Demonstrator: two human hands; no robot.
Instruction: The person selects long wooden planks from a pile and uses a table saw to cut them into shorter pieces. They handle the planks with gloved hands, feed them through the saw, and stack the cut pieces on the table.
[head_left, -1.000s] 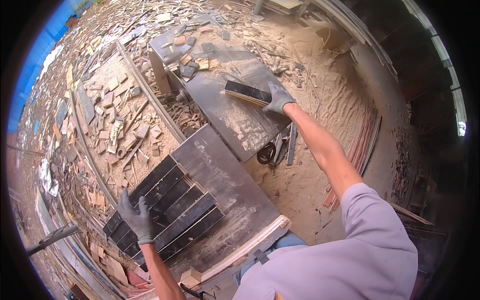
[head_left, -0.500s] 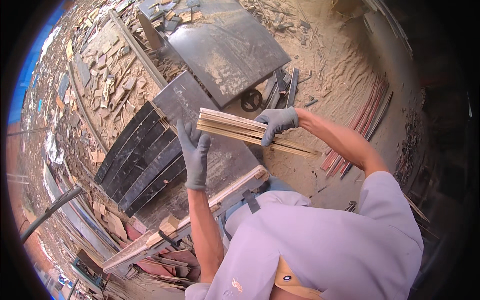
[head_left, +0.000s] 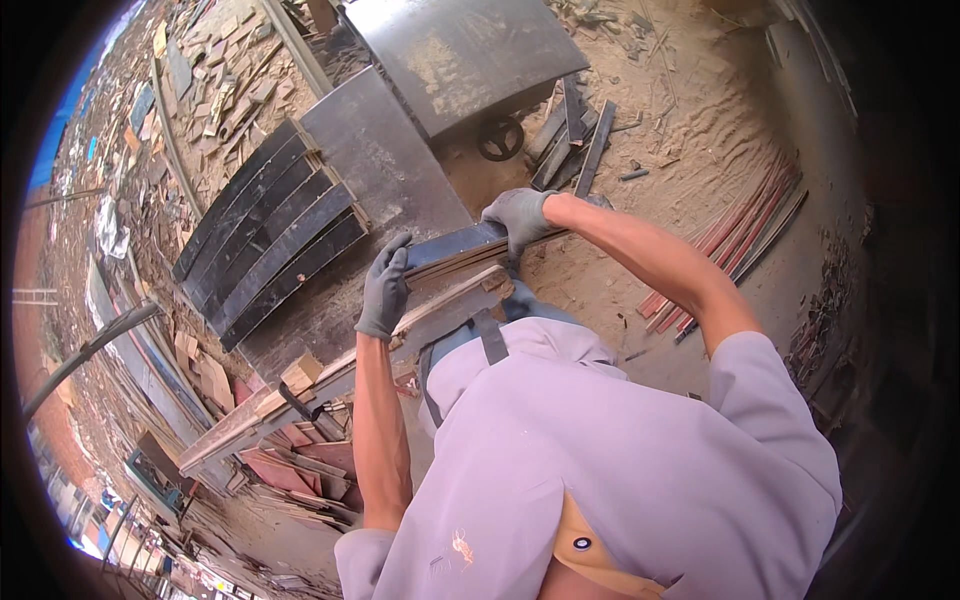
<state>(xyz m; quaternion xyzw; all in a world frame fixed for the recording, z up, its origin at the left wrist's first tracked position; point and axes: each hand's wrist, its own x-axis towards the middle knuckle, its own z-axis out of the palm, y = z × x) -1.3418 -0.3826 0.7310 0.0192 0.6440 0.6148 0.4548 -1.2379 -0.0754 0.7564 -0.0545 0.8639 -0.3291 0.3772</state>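
A short stack of plywood strips has its dark face upward and its layered edges toward me. It is low over the metal table, along the wooden rail at my side. My gloved right hand grips the stack near its right end, fingers over the dark face. At the left end, my gloved left hand stands upright with fingers extended, its palm side against or very near the strip ends. Left of that hand, several dark boards lie in stacked rows on the table.
The wooden rail runs along the near table edge, with a small wood block on it. Beyond are a second metal table and a dark handwheel. Reddish strips lie on the ground at right; wood scraps cover the left.
My right hand has lowered the strips toward me and turned them from edges up to dark face up. My left hand has moved nearer, to their left end.
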